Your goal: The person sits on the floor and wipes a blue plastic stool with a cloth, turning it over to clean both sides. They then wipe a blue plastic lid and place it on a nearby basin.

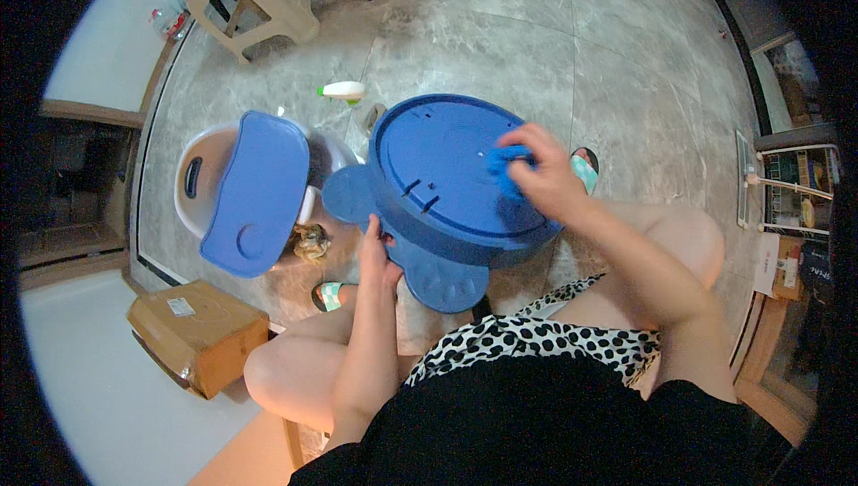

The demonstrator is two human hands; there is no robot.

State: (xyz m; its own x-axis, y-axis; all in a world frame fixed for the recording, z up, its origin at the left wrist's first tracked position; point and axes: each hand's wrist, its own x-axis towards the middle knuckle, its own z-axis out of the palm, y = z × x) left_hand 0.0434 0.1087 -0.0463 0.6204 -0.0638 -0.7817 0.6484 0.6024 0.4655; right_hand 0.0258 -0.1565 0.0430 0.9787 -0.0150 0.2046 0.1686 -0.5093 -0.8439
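Note:
A round blue plastic base with a raised rim and rounded lobes [436, 164] is held tilted before me, over my lap. My left hand [382, 255] grips its edge between two lobes at the lower left. My right hand [543, 168], slightly blurred, presses a crumpled blue cloth [511, 163] on the flat face, near the right rim. Left of the base, a blue plastic tray [258, 198] with a round recess leans on a white and brown plastic seat [204, 174]. A crumpled brownish wad [311, 243] lies beside the tray's lower edge.
A white bottle with green parts [343, 91] lies on the tiled floor beyond the base. A beige plastic stool [258, 7] stands at the upper left, a cardboard box [201, 332] at the lower left. A wire rack [798, 184] is at the far right.

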